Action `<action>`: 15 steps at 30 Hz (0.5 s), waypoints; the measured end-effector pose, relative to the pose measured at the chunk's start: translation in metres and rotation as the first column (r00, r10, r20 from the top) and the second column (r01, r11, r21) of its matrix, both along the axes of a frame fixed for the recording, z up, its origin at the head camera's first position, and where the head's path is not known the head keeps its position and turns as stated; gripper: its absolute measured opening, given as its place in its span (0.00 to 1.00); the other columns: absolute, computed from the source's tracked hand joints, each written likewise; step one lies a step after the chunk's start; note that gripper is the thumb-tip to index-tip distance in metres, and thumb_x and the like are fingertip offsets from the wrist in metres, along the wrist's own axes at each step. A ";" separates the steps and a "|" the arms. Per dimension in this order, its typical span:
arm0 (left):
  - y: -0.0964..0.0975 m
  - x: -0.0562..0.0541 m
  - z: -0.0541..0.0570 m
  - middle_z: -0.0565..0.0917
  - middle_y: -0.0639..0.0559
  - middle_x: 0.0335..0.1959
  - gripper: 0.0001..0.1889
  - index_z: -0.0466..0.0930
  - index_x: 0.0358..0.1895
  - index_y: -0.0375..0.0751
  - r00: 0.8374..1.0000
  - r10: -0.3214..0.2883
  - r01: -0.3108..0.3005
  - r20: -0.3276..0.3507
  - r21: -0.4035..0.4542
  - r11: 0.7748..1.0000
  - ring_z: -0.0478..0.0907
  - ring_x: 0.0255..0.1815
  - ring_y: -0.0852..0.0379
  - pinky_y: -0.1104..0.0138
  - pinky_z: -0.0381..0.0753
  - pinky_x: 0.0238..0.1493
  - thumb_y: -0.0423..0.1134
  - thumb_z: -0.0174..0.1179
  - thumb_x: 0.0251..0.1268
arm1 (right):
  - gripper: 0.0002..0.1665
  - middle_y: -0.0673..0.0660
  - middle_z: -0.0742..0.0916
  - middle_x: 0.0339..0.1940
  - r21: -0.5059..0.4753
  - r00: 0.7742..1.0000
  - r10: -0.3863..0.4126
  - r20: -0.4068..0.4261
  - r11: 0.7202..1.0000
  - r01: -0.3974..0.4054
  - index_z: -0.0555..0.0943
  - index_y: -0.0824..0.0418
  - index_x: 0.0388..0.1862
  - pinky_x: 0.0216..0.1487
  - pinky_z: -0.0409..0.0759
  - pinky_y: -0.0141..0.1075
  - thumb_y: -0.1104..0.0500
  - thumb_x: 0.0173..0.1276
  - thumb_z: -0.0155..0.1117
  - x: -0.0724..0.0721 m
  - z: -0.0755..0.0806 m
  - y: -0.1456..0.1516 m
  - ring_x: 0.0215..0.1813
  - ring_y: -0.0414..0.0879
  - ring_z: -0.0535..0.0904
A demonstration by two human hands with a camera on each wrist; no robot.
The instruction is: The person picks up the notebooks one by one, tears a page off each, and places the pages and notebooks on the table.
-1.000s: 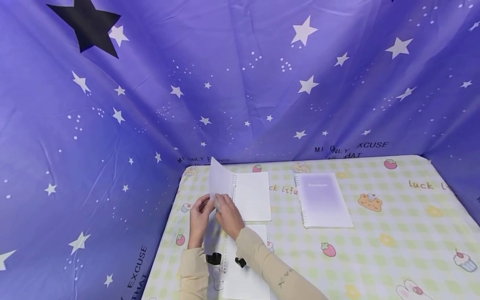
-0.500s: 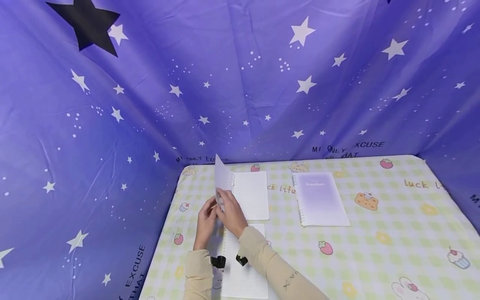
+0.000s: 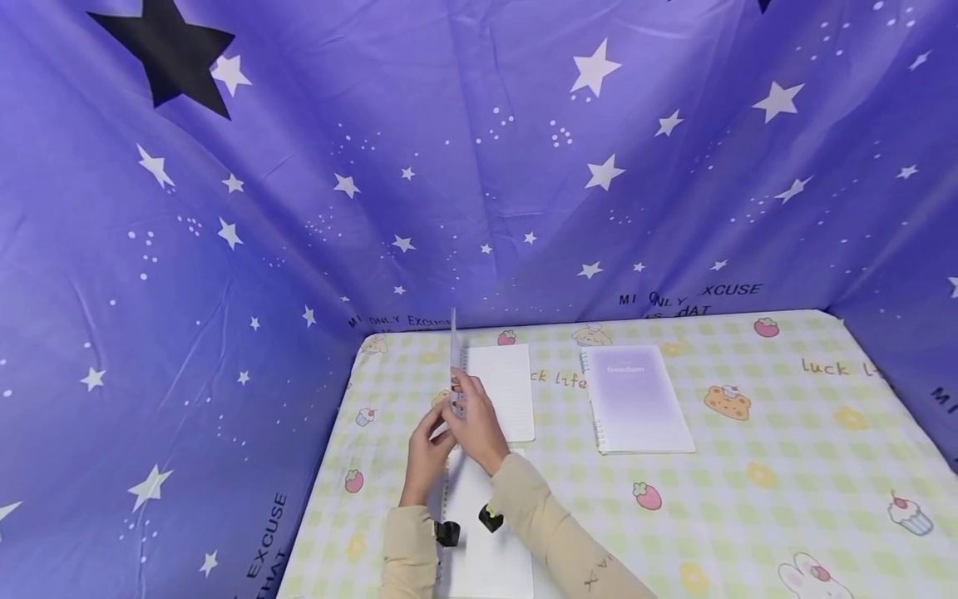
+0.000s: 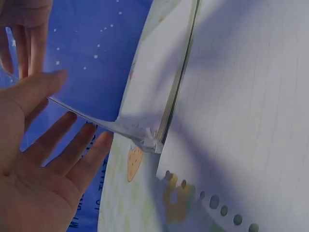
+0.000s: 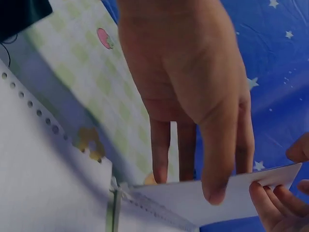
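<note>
A spiral notebook lies open toward the back left, its lined page (image 3: 512, 391) facing up. Its pale cover (image 3: 453, 337) stands upright along the spiral. My left hand (image 3: 430, 453) has its thumb and fingers on opposite sides of the cover's near edge, as the left wrist view shows. My right hand (image 3: 477, 420) pinches the same edge, thumb (image 5: 215, 186) on one face and fingers behind. In front of this notebook lies a lined white page (image 3: 486, 549) with a row of punched holes, partly hidden under my forearms.
A closed purple spiral notebook (image 3: 642, 403) marked "freedom" lies on the right. The table has a green checked cloth (image 3: 808, 466) with printed fruit and animals. A purple star-patterned curtain (image 3: 419, 150) rises behind it and at the left.
The cover has swung from leaning left to nearly upright. Both hands have moved right with it, the right hand's fingers reaching round its edge. The purple notebook has stayed put.
</note>
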State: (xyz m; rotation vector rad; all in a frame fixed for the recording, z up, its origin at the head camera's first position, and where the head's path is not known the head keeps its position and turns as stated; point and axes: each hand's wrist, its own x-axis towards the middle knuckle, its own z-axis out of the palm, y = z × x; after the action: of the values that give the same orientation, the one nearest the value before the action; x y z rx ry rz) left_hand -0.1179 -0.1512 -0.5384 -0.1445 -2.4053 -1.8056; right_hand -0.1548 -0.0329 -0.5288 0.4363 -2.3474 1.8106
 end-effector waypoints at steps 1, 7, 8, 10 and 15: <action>0.002 0.001 0.001 0.75 0.28 0.63 0.25 0.71 0.65 0.24 1.000 0.008 -0.008 -0.010 -0.022 1.000 0.74 0.62 0.31 0.49 0.81 0.58 0.23 0.60 0.65 | 0.33 0.65 0.77 0.59 -0.012 1.000 0.000 0.005 1.000 0.000 0.65 0.63 0.74 0.56 0.84 0.41 0.65 0.71 0.58 0.000 0.000 0.003 0.57 0.58 0.81; 0.011 -0.003 -0.007 0.78 0.30 0.60 0.21 0.75 0.61 0.25 0.999 0.037 -0.038 -0.030 -0.011 0.999 0.76 0.60 0.32 0.45 0.80 0.57 0.21 0.60 0.64 | 0.32 0.67 0.79 0.56 -0.025 0.998 -0.057 -0.004 0.998 0.057 0.68 0.70 0.71 0.54 0.84 0.43 0.71 0.66 0.56 0.000 -0.001 0.019 0.56 0.61 0.82; 0.012 -0.005 -0.012 0.78 0.29 0.59 0.21 0.76 0.60 0.24 0.999 0.038 -0.038 -0.034 0.005 0.999 0.76 0.60 0.31 0.43 0.79 0.58 0.20 0.60 0.63 | 0.32 0.67 0.79 0.56 -0.016 0.997 -0.073 -0.003 0.997 0.073 0.68 0.71 0.70 0.54 0.85 0.42 0.72 0.65 0.56 -0.001 -0.002 0.021 0.55 0.60 0.83; 0.013 -0.009 -0.021 0.78 0.27 0.58 0.20 0.76 0.59 0.22 0.998 0.041 -0.040 -0.046 0.016 0.999 0.75 0.60 0.29 0.41 0.78 0.58 0.19 0.60 0.62 | 0.33 0.67 0.80 0.56 -0.009 0.995 -0.099 0.008 0.995 0.099 0.69 0.73 0.69 0.53 0.85 0.43 0.73 0.62 0.56 -0.001 -0.004 0.025 0.54 0.60 0.83; 0.014 -0.015 -0.038 0.79 0.35 0.61 0.20 0.80 0.59 0.32 0.999 0.050 -0.050 -0.019 -0.030 0.998 0.76 0.62 0.36 0.48 0.79 0.60 0.23 0.62 0.63 | 0.34 0.66 0.80 0.54 0.014 0.989 -0.145 0.042 0.989 0.144 0.69 0.74 0.68 0.53 0.84 0.46 0.74 0.59 0.56 -0.003 -0.008 0.035 0.54 0.58 0.82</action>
State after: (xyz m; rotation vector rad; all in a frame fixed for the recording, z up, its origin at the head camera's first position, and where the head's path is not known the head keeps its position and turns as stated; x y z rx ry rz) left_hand -0.1325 -0.1369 -0.5759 -0.1018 -2.4026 -1.7399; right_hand -0.1578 0.0023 -0.5373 0.2238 -2.3506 1.7589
